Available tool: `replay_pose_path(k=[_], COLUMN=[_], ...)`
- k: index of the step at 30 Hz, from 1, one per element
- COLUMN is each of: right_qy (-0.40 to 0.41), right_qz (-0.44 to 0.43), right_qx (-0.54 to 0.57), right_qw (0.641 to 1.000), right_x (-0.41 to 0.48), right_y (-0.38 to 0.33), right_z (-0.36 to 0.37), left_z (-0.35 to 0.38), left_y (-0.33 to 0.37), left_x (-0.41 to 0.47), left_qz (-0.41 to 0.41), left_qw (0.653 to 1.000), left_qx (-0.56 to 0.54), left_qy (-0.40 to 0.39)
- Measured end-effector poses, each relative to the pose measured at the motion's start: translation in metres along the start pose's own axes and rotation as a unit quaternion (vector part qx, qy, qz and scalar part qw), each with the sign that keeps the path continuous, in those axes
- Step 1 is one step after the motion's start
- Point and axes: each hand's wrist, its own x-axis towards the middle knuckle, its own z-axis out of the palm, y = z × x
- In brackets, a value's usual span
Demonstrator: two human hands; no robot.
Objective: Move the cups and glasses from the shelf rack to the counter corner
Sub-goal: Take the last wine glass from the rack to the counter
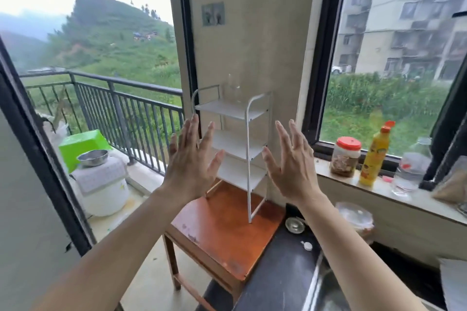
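A white three-tier shelf rack stands on a small brown wooden table against the wall. One clear glass stands on the rack's top shelf; the two lower shelves show nothing on them. My left hand and my right hand are raised in front of the rack, one at each side, palms away from me and fingers spread, holding nothing. A small clear glass sits on the dark counter at its far corner, just right of the table.
The windowsill at right carries a red-lidded jar, a yellow bottle and a clear plastic bottle. A plastic bag lies behind the counter. On the balcony at left stand a white appliance with a metal bowl and a green box.
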Motion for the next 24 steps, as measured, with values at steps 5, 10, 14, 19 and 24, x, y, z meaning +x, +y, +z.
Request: replay_pose_path(k=[5, 10, 14, 19, 24], right_qy=[0.009, 0.066, 0.075, 0.067, 0.047], right_qz=[-0.014, 0.005, 0.036, 0.051, 0.113], right_qx=[-0.027, -0.064, -0.074, -0.108, -0.057], right_qw=[1.0, 0.996, 0.994, 0.991, 0.991], right_x=[0.056, 0.124, 0.18, 0.229, 0.277], right_y=[-0.011, -0.025, -0.048, -0.058, -0.063], right_z=[0.06, 0.115, 0.156, 0.194, 0.223], left_z=[0.045, 0.097, 0.13, 0.172, 0.212], left_y=[-0.058, -0.118, -0.165, -0.194, -0.201], left_x=[0.071, 0.152, 0.22, 0.286, 0.307], left_qz=[0.008, 0.051, 0.079, 0.115, 0.126], left_qw=[0.999, 0.996, 0.992, 0.985, 0.98], left_qx=[-0.038, -0.069, -0.099, -0.122, -0.111], left_qy=[0.02, 0.008, -0.02, -0.043, -0.103])
